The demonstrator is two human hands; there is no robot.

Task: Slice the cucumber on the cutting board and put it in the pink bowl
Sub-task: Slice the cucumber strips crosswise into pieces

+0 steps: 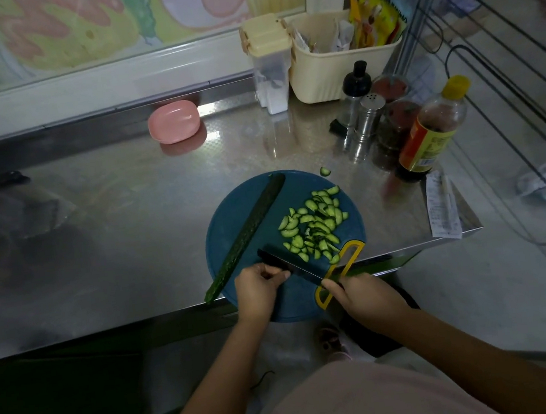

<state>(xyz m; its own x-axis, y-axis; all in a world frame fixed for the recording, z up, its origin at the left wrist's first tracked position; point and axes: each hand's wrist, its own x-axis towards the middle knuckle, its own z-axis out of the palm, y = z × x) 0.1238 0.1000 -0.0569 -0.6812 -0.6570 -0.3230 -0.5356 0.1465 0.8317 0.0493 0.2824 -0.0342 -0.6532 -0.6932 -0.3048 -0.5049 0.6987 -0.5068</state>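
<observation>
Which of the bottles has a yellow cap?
The large bottle with the orange label, rightmost on the table; the slim bottle farther back has a black cap.

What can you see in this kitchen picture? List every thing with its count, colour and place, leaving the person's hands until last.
cutting board: 1, dark blue, table's front edge.
cucumber half: 1, dark green, board's left side.
cucumber slices: one pile, light green, board's right side.
knife: 1, black, across the board's near part.
yellow loop: 1, board's near right rim, unclear.
bowl: 1, pink, back of the table.
table: 1, steel grey.
basket: 1, cream, back right, holding packets.
box: 1, clear with cream lid, left of basket.
shaker: 1, silver, before the basket.
yellow-capped bottle: 1, dark liquid, table's right edge.
left hand: 1, fingers curled beside the blade.
right hand: 1, grips the knife's handle end.
</observation>
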